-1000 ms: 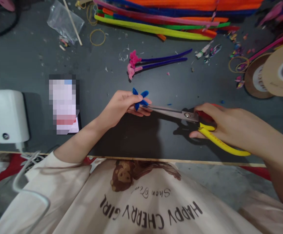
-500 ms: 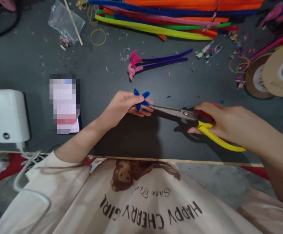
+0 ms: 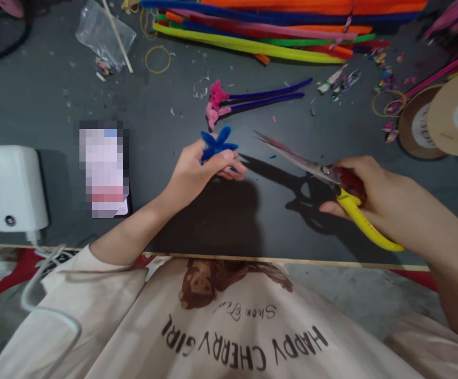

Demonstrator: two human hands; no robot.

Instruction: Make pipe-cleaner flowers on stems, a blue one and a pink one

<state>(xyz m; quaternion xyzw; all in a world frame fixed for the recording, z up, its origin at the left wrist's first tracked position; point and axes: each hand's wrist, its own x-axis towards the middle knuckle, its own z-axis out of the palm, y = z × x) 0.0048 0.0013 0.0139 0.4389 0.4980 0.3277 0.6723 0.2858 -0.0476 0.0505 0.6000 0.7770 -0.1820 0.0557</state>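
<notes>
Pinched between the thumb and fingers of my left hand is a blue fuzzy flower shape with several petals. My right hand holds scissors with red and yellow handles; their blades point left, apart from the blue flower. Just beyond my left hand lie a bright pink flower and a light pink flower, each with a dark purple stem to the right. A tiny blue scrap rests on the table near the blades.
Colourful pipe cleaners lie along the far side. Ribbon spools stand at the right. On the left are a phone, a white power bank with a cable, a plastic bag and a thin stick.
The scissors have moved right, away from the blue flower, and their tips now point further up. My left hand has turned, raising the flower slightly and to the left.
</notes>
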